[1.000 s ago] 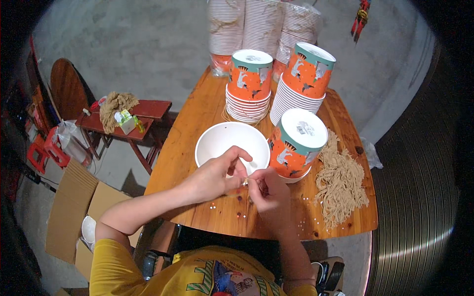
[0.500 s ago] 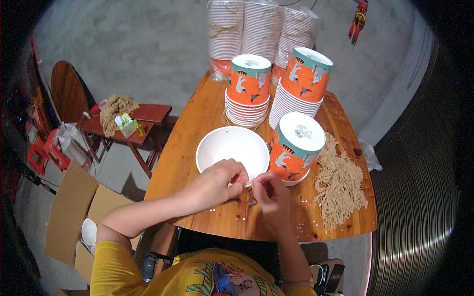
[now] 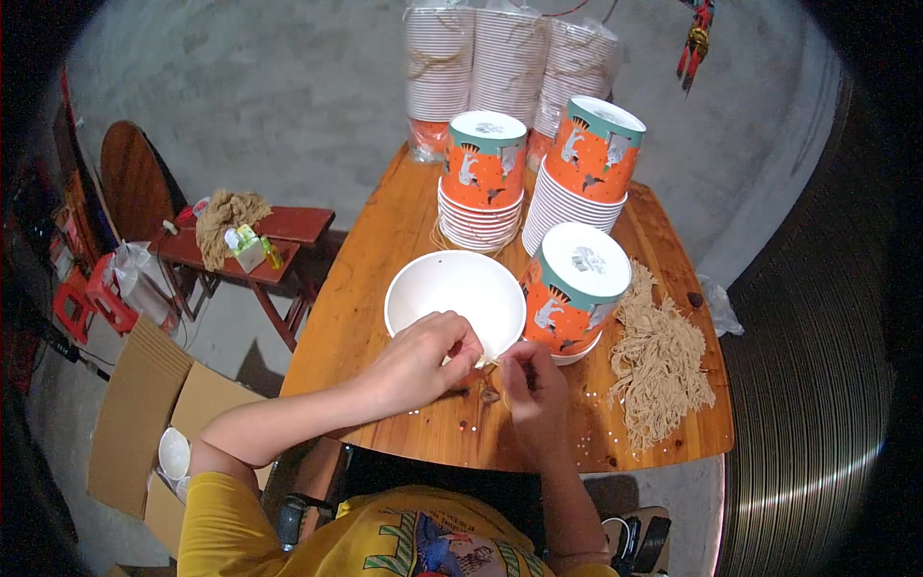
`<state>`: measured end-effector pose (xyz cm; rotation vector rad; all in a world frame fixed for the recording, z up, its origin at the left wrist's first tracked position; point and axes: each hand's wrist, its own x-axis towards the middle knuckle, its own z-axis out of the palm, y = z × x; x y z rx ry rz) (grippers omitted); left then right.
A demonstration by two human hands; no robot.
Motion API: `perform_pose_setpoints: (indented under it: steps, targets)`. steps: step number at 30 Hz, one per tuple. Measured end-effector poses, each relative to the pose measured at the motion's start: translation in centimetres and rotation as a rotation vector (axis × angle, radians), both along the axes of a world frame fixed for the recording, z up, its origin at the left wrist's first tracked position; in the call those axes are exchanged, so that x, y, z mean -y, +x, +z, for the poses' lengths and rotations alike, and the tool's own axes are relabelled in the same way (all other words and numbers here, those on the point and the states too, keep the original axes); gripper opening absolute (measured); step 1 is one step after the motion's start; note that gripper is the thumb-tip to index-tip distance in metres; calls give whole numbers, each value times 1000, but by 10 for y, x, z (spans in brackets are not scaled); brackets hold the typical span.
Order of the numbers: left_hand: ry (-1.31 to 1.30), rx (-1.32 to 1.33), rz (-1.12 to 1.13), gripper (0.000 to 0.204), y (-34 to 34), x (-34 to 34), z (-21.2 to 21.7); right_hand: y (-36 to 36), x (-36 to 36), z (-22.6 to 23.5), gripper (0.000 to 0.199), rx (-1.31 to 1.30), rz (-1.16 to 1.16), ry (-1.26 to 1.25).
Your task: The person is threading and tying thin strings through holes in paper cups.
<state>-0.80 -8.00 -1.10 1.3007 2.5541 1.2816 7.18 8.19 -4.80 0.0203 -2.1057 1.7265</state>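
Note:
A white paper bucket (image 3: pixel 452 288) stands open side up near the table's front, with a small hole near its far rim. At its near rim both hands are close together. My left hand (image 3: pixel 428 358) pinches a thin tan string (image 3: pixel 489 363) at the rim. My right hand (image 3: pixel 535 383), just to the right, has its fingertips pressed together on the same string. The exact grip is partly hidden by the fingers. Right beside the white bucket stands an upside-down orange bucket (image 3: pixel 567 308) with a green band and animal pictures.
Two stacks of upturned buckets (image 3: pixel 483 178) (image 3: pixel 596 159) stand farther back, with plastic-wrapped stacks (image 3: pixel 510 67) behind. A heap of tan strings (image 3: pixel 663 365) lies at the right of the wooden table (image 3: pixel 336 337). Small white bits are scattered along the front edge. An open carton (image 3: pixel 207 404) sits lower left.
The fingers have shifted slightly at the near rim, and a bit more string shows by my right hand. The view has moved a little; the buckets stand as before.

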Motion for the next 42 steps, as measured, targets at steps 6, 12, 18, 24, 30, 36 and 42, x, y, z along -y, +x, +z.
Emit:
perform_pose_setpoints:
  steps: [6, 12, 18, 24, 30, 36, 42]
  targets:
    - [34, -46, -7, 12, 3, -2, -4, 0, 7, 3, 3, -87, -65, 164]
    - [48, -216, 1, 12, 8, -3, -3, 4, 12, 10, 3, -97, -128, 291]
    - [67, -222, 14, 10, 5, 3, -8, 10, 0, 4, 6, -20, -51, 254]
    - [-43, -128, 1, 14, 8, 22, -11, 7, -34, 33, 11, -153, 4, 602]
    - [-53, -341, -152, 13, 2, 37, -15, -31, -24, 22, 17, -394, 52, 876]
    - [76, -96, 114, 17, 16, 33, -19, -28, 14, 29, 11, -40, 41, 782]
    - [50, -160, 207, 15, 21, 37, -22, -24, 26, 34, 9, 113, 57, 719]
